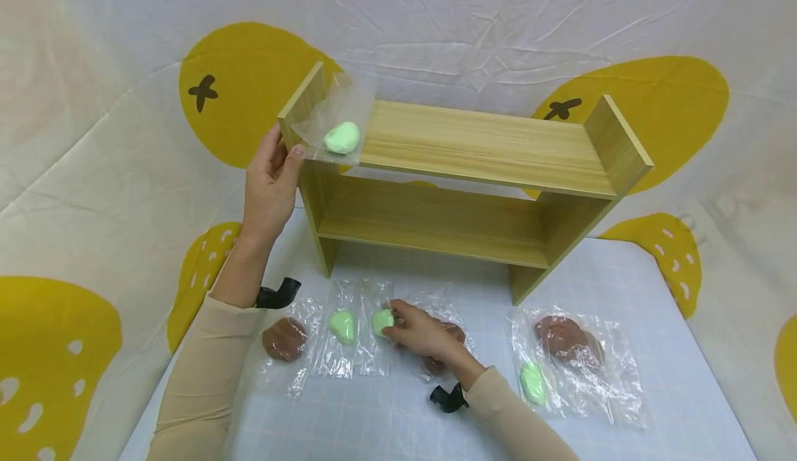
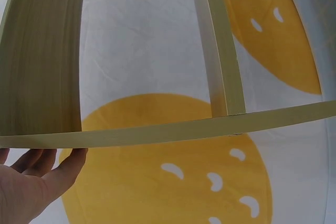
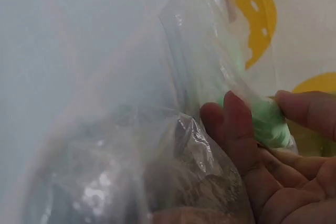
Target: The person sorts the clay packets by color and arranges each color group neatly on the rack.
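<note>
A pale green lump in a clear bag (image 1: 342, 137) lies at the left end of the wooden shelf's (image 1: 486, 139) top board. My left hand (image 1: 288, 155) is at that front left corner, its thumb on the bag's edge. In the left wrist view the left hand's fingers (image 2: 44, 169) reach up straight to the shelf's front edge (image 2: 184, 129). On the table my right hand (image 1: 397, 324) pinches another bagged green lump (image 1: 382, 321). The right wrist view shows thumb and fingers of the right hand (image 3: 262, 140) closed round this green lump (image 3: 270, 121), with a bagged brown lump (image 3: 205, 182) beside it.
In front of the shelf lie more clear bags on the pale blue grid mat (image 1: 623, 281). There is a brown lump (image 1: 284, 338) at the left, a green one (image 1: 342, 326), a brown one (image 1: 453, 331) behind my right hand, and a brown (image 1: 566, 340) and green (image 1: 533, 383) pair at the right.
</note>
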A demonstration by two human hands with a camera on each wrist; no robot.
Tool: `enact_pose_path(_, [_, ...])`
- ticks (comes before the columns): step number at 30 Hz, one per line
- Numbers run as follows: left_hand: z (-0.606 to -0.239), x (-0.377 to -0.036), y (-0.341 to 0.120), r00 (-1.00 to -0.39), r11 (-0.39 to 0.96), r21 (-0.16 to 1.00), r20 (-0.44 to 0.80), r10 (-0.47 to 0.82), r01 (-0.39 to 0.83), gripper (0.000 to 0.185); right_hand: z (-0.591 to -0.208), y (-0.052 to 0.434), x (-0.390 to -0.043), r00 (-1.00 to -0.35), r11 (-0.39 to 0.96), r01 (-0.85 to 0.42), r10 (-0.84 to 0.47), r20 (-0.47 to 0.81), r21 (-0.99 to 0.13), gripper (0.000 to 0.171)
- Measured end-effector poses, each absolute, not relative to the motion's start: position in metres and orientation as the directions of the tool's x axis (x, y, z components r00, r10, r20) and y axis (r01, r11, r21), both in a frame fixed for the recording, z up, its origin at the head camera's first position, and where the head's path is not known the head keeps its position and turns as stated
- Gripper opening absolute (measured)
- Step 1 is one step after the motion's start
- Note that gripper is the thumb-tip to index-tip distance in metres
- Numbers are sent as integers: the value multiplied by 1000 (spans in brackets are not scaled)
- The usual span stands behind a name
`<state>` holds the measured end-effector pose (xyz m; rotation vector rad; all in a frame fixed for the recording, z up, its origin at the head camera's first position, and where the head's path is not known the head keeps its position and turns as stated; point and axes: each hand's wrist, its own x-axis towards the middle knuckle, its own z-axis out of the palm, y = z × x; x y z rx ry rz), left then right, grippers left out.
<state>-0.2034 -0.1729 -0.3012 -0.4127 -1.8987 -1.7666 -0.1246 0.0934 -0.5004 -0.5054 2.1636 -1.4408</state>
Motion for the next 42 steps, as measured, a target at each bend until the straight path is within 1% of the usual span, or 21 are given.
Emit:
enact_pose_path(8, [-285,-185,-163,-825,109,832,553,-113,543,45,-503,92,-123,-823,367,-45,-541,-174,-929,47])
enact_pose_path(16, [-284,-184,-163,-821,122,827,560,-109,548,45,-498,96,-119,-844,332,-16,-510,-166,-943,49])
enact_pose_path(22, [-284,-183,-162,-822,132,828,559,-108,546,45,-494,103,-112,-850,258,43,-498,-171,-965,50])
enact_pose_path(25, [-284,-183,-161,-822,133,827,559,-105,546,45,-489,107,-109,-852,227,50,-498,-160,-973,49])
enact_pose_path(31, [-284,-184,-163,-829,134,834,549,-110,535,46,-477,117,-105,-849,224,-8,-516,-111,-975,50])
enact_pose_path(38, [-300,-201,-172,-825,116,833,552,-118,541,47,-461,128,-104,-840,151,-54,-541,-37,-987,48])
enact_pose_path(42, [-303,-204,-174,-821,100,830,558,-119,549,47,-449,131,-102,-828,85,-72,-561,12,-994,48])
